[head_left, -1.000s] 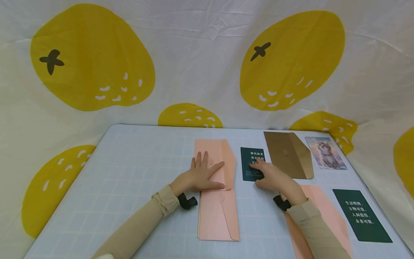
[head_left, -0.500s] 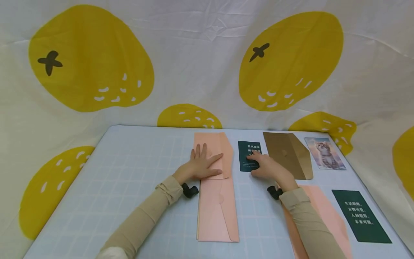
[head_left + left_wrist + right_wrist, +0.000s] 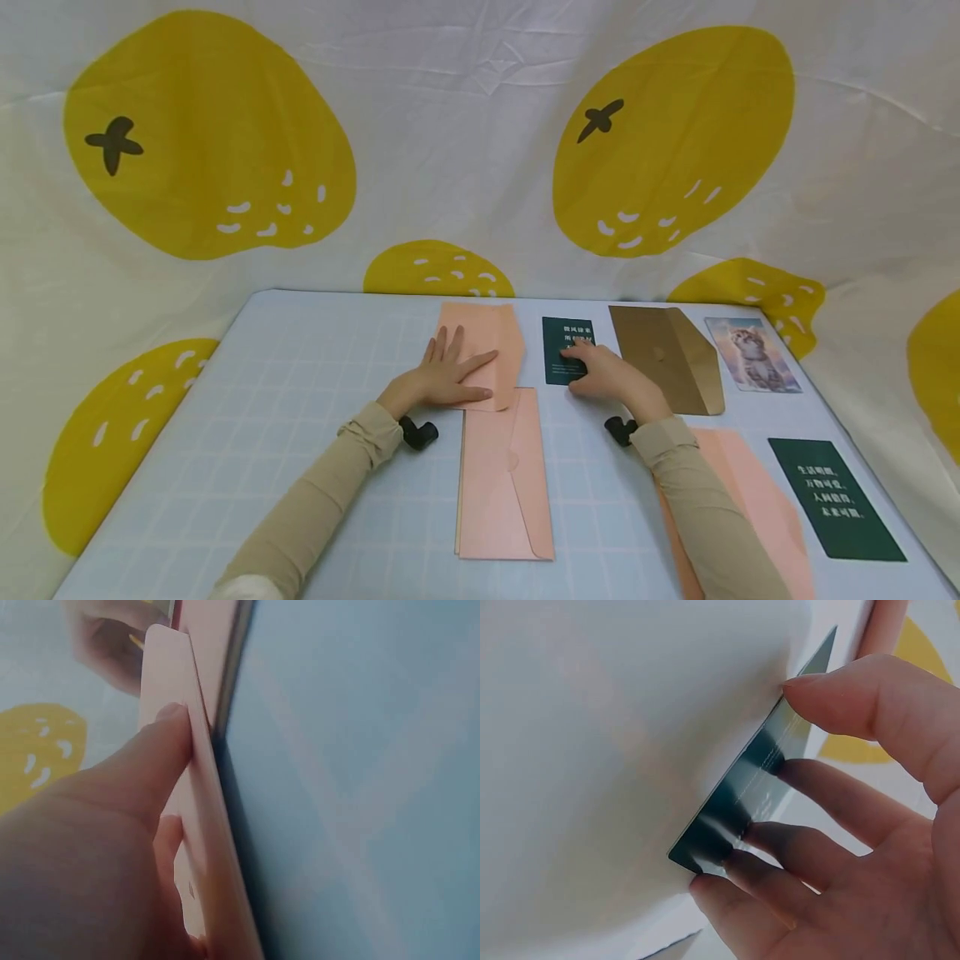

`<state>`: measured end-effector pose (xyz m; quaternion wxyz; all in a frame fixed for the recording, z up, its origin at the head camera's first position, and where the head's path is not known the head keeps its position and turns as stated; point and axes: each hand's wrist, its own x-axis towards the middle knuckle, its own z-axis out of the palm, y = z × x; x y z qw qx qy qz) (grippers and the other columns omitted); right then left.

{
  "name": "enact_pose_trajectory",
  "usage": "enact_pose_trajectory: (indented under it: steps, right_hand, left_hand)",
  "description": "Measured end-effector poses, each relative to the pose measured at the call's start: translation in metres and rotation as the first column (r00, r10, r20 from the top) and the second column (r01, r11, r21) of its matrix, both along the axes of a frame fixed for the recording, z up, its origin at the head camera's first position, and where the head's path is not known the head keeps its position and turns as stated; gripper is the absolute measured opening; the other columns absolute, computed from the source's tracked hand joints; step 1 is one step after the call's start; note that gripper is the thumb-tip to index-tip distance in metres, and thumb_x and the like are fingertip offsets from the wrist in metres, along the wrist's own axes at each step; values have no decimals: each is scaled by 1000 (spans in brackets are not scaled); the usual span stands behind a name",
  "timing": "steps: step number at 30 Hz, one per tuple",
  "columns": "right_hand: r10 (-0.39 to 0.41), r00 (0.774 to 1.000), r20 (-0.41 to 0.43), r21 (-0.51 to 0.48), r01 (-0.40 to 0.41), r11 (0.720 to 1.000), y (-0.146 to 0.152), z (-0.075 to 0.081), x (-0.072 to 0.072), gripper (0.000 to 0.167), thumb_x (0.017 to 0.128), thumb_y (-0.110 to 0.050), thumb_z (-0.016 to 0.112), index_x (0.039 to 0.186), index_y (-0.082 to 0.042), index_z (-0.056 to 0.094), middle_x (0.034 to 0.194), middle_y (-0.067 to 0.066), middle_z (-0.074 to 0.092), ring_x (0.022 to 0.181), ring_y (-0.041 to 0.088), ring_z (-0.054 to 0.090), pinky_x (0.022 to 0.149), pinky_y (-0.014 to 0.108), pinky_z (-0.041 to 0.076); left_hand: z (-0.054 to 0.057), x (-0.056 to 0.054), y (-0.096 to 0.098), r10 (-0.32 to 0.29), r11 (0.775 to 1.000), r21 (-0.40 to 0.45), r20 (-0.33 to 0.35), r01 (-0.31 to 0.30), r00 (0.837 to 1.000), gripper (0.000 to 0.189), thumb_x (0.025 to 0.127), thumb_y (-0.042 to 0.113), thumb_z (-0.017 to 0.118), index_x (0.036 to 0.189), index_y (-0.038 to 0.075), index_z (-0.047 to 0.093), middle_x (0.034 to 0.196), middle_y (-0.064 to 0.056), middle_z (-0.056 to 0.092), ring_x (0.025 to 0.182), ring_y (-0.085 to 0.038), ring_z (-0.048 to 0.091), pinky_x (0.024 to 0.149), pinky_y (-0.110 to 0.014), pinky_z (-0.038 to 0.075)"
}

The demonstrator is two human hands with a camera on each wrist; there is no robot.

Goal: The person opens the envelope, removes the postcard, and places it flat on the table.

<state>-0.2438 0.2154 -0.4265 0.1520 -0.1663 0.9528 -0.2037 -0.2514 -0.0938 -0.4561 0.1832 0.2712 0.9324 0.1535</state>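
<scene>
My left hand [image 3: 438, 379] lies spread on a pink envelope [image 3: 507, 333] at the back middle of the table. In the left wrist view its thumb [image 3: 161, 754] presses along that envelope's face. Just nearer to me lies another pink envelope [image 3: 498, 500], its flap folded down, with a thin gold edge showing at its left. My right hand [image 3: 618, 375] has its fingertips on a small dark green card [image 3: 556, 333] printed with white characters. Seen from the right wrist, several fingertips touch the card [image 3: 720, 810] and the thumb sits at its edge.
A gold-brown envelope [image 3: 648, 350] lies right of the green card, with a kitten picture card [image 3: 753, 358] beyond it. Front right are a pink envelope [image 3: 750, 492], partly under my right sleeve, and a larger green card [image 3: 836, 500]. A white fruit-print cloth [image 3: 457, 150] hangs behind.
My left hand has slid its pink envelope away from me, then left, baring more of the one below. My right hand has slid the green card away and left too.
</scene>
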Motion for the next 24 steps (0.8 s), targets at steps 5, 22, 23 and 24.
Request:
enact_pose_trajectory:
  steps: [5, 22, 23, 24]
  right_hand:
    - [1, 1000, 19, 24, -2, 1000, -8, 1, -8, 61, 87, -13, 66, 144, -1, 49, 156, 31, 26, 141, 52, 25, 109, 62, 28]
    - [18, 998, 55, 41, -21, 999, -40, 4, -23, 60, 90, -16, 64, 146, -2, 48, 157, 29, 24, 145, 46, 23, 113, 57, 26]
    - [19, 998, 53, 46, -21, 999, -42, 4, -23, 60, 90, -16, 65, 145, -2, 48, 157, 30, 24, 145, 46, 23, 113, 57, 25]
    - [20, 998, 51, 51, -22, 998, -43, 4, -24, 60, 90, -16, 65, 145, -1, 48, 157, 30, 24, 144, 46, 23, 113, 57, 25]
  left_hand:
    - [1, 0, -15, 12, 1000, 20, 9, -12, 1000, 76, 94, 67, 46, 159, 34, 21, 159, -25, -23, 140, -47, -31, 113, -59, -15]
    - [3, 5, -47, 112, 993, -45, 35, -110, 993, 78, 95, 65, 47, 160, 30, 20, 156, -30, -24, 140, -50, -28, 112, -61, -14]
    - [6, 6, -46, 107, 993, -44, 35, -106, 994, 77, 96, 63, 47, 160, 27, 22, 156, -32, -23, 140, -52, -27, 112, -62, -14]
    - [8, 6, -44, 104, 994, -36, 33, -103, 994, 75, 97, 60, 47, 159, 24, 24, 156, -34, -21, 140, -53, -25, 111, -63, -13]
